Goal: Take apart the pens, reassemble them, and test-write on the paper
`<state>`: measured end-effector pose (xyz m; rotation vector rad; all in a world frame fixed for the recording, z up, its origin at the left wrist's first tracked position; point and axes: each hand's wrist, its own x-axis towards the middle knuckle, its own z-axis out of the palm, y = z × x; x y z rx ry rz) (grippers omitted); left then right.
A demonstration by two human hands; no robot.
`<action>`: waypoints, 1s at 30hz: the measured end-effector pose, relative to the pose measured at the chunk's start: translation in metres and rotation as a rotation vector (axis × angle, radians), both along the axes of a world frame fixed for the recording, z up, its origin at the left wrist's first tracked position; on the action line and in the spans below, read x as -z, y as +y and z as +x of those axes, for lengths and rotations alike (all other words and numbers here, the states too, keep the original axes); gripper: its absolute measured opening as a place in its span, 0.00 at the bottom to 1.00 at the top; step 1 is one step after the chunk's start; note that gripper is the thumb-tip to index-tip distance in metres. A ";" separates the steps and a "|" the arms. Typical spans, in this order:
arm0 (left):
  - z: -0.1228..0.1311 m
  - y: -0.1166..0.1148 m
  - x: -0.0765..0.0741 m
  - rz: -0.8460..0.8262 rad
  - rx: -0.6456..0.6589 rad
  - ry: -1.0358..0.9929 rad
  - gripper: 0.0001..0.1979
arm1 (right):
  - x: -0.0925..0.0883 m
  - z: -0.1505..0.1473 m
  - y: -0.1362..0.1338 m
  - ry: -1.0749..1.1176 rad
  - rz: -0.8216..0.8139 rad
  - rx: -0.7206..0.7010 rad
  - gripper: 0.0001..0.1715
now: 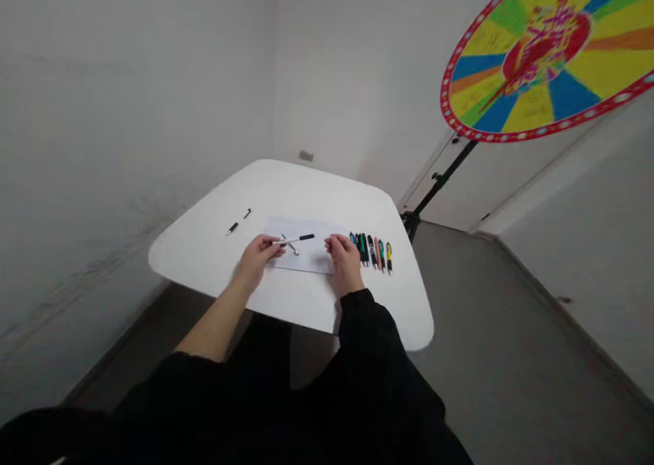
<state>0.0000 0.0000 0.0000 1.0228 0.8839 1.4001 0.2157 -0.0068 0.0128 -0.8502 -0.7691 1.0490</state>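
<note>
pale walls (168, 63) meet in a corner behind everything, and a grey floor (490, 308) spreads out on the right. in front of the corner stands a white table (327, 182) with rounded corners. at the upper right a prize wheel (488, 43), striped in yellow, blue, green and orange inside a red dotted rim, is cut off by the edge of the view; a black stand (447, 178) slants below it beside the table. the person's black right sleeve (372, 342) reaches to the wrist, while the left forearm (217, 318) is bare. a white sheet (314, 255) lies flat on the table between the hands. the left hand (254, 257) grips a white-and-black pen (292, 239) by one end, thumb and fingers closed on it, its black end pointing right above the sheet. the right hand (346, 261) is apart from that pen, over the sheet's right part, its fingertips drawn together; whether they pinch anything i cannot tell. just beside it lies a row of pens (372, 250), among them black, green, pink and yellow ones. a slim clip-ended piece (293, 249) rests on the sheet, partly behind the held pen. farther left lie a black pen section (232, 228) and, near it, a smaller dark part (248, 213).
</note>
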 end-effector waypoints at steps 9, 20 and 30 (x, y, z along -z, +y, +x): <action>-0.001 0.000 0.000 0.023 0.024 0.056 0.18 | 0.002 0.002 0.002 -0.013 -0.027 0.019 0.17; -0.002 -0.001 -0.001 0.034 0.047 0.116 0.18 | 0.001 0.001 0.000 -0.074 -0.041 -0.019 0.17; -0.002 -0.001 -0.001 0.033 0.051 0.132 0.18 | 0.006 0.001 0.002 -0.167 -0.044 -0.041 0.17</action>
